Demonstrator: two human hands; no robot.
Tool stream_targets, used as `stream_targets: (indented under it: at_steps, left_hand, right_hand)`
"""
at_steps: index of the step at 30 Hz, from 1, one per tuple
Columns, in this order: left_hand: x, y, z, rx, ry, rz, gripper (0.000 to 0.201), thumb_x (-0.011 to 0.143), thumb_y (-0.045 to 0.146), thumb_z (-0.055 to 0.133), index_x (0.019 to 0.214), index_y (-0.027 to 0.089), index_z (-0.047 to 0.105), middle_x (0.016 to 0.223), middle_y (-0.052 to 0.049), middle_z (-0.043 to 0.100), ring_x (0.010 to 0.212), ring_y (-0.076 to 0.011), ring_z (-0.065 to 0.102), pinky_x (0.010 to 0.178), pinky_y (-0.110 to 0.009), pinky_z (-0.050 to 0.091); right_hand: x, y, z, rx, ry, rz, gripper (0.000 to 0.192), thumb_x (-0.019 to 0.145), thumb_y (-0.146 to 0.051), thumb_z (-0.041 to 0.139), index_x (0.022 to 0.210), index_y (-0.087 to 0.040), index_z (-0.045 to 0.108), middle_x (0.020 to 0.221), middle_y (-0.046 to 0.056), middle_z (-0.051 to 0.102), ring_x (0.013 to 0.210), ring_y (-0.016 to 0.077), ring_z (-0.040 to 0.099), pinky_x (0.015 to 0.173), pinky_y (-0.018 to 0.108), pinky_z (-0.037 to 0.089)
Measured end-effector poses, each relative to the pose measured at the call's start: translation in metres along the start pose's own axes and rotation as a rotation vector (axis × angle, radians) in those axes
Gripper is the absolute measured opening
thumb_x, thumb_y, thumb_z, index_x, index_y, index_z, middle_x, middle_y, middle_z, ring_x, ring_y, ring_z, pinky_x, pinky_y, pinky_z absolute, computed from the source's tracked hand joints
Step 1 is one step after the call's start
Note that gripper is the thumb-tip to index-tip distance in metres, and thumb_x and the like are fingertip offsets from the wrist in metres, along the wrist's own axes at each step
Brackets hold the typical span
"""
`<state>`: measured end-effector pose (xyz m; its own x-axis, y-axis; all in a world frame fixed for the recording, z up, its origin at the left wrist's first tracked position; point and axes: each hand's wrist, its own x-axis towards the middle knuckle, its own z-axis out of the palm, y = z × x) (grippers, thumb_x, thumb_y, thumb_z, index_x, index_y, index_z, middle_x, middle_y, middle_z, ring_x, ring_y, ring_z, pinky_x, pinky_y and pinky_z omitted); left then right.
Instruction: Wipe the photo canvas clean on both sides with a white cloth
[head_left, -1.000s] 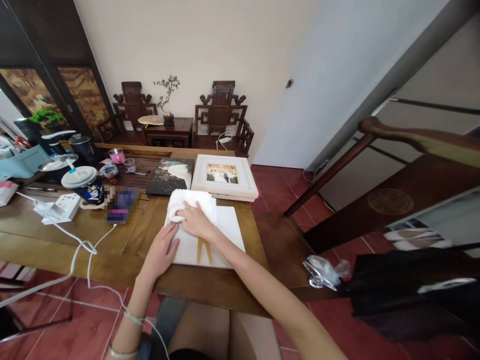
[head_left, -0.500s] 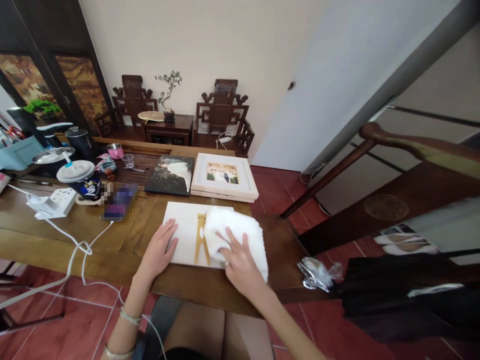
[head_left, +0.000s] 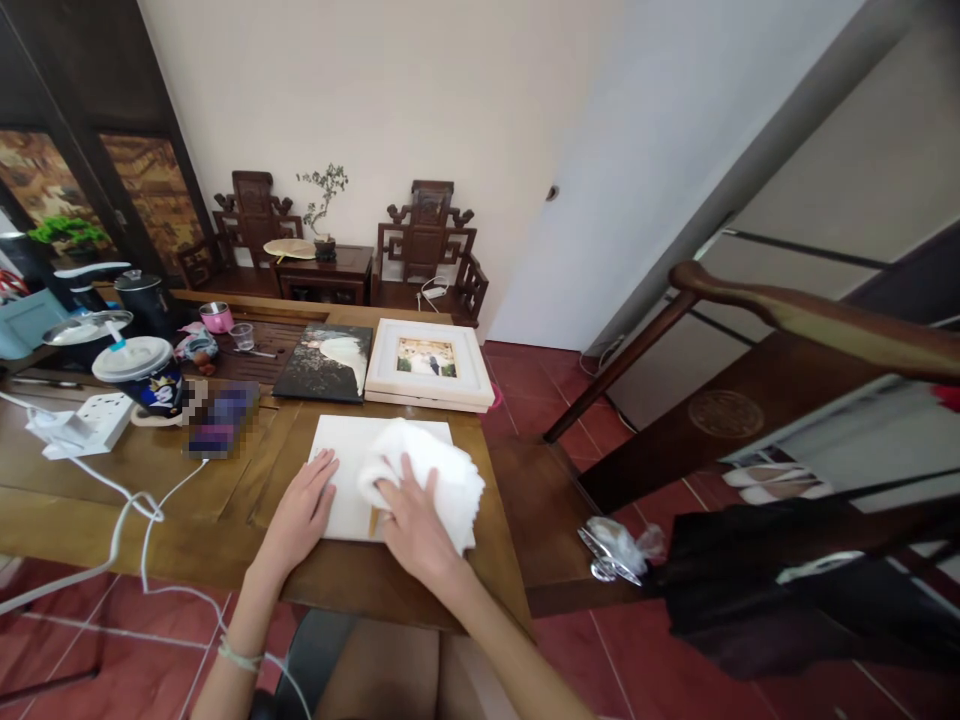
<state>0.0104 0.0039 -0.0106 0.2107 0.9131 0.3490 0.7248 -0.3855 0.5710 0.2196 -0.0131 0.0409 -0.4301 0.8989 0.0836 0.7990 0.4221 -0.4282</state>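
Slid the white cloth (head_left: 435,475) back left over the white canvas (head_left: 341,470); right hand (head_left: 409,525) pressing flat, fingers spread, left hand (head_left: 300,510) open, pinning the near-left edge.

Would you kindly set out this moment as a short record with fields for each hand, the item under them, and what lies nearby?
left hand: flat on the white canvas panel, at its left edge
right hand: pressing a white cloth onto the panel
panel: lies flat near the front edge of the wooden table
behind panel: framed photo beside a dark photo print
left of panel: phone, lidded cup, power strip
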Motion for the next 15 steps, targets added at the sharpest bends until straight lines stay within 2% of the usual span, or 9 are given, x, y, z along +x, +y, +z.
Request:
stream_targets:
  at_steps: [3, 6, 11, 15]
  left_hand:
    - [0.0, -0.004, 0.002, -0.042, 0.078, -0.034, 0.043, 0.099, 0.029, 0.032, 0.139, 0.021, 0.048, 0.152, -0.011, 0.039, 0.145, -0.0235, 0.027, 0.118, -0.05, 0.025]
    - [0.0, -0.006, 0.002, -0.07, 0.092, -0.053, 0.046, 0.099, 0.027, 0.031, 0.142, 0.02, 0.043, 0.156, -0.011, 0.032, 0.146, -0.0239, 0.021, 0.118, -0.049, 0.025]
    - [0.0, -0.004, 0.001, -0.053, 0.045, -0.048, 0.044, 0.098, 0.025, 0.033, 0.139, 0.019, 0.047, 0.154, -0.011, 0.035, 0.145, -0.0232, 0.024, 0.118, -0.047, 0.025]
    - [0.001, 0.002, -0.001, -0.026, 0.02, -0.008, 0.043, 0.098, 0.026, 0.035, 0.137, 0.019, 0.05, 0.152, -0.01, 0.04, 0.145, -0.0231, 0.027, 0.118, -0.049, 0.025]
  right_hand:
    - [0.018, -0.02, 0.008, -0.014, -0.021, -0.111, 0.043, 0.079, -0.003, 0.043, 0.113, -0.015, 0.066, 0.153, 0.011, 0.035, 0.145, 0.0393, 0.006, 0.11, 0.073, 0.001]
    - [0.006, -0.026, 0.011, 0.009, -0.068, -0.264, 0.039, 0.08, -0.004, 0.044, 0.104, -0.018, 0.07, 0.151, 0.005, 0.039, 0.146, 0.0332, 0.009, 0.114, 0.065, -0.002]
    - [-0.034, 0.005, -0.01, 0.182, -0.16, -0.419, 0.051, 0.06, 0.003, 0.039, 0.093, -0.021, 0.07, 0.143, 0.0, 0.051, 0.145, 0.0207, 0.021, 0.118, 0.057, 0.003]
    - [-0.04, 0.042, -0.032, 0.216, -0.14, -0.334, 0.058, 0.054, 0.003, 0.035, 0.097, -0.02, 0.068, 0.143, 0.005, 0.05, 0.141, 0.0164, 0.031, 0.119, 0.052, 0.008]
